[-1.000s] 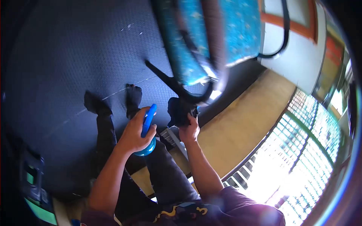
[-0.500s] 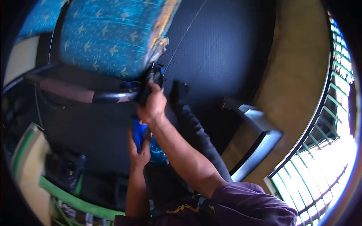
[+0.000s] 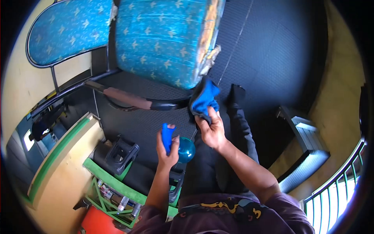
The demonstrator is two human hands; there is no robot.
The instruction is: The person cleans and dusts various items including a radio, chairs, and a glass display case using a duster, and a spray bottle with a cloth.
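Wiping step, as I judge it: my right hand [image 3: 212, 130] is pinching a blue cloth [image 3: 204, 99] against the chair armrest [image 3: 134, 101] at twelve o'clock; my left hand [image 3: 167, 150] is clasping a blue spray bottle [image 3: 183, 149] at nine o'clock; the next stroke is calling for firm pressure along the rail.

Person wears a purple short-sleeved shirt [image 3: 269, 214], the sleeve ending above the elbow; a dark panel across the chest carries a yellow and white curling motif [image 3: 230, 206]; both forearms are bare, with no watch, ring or glove visible on the left hand [image 3: 167, 150] or right hand [image 3: 212, 130]; trousers [image 3: 241, 128] are dark, full length; footwear [image 3: 237, 93] is dark, detail unclear.
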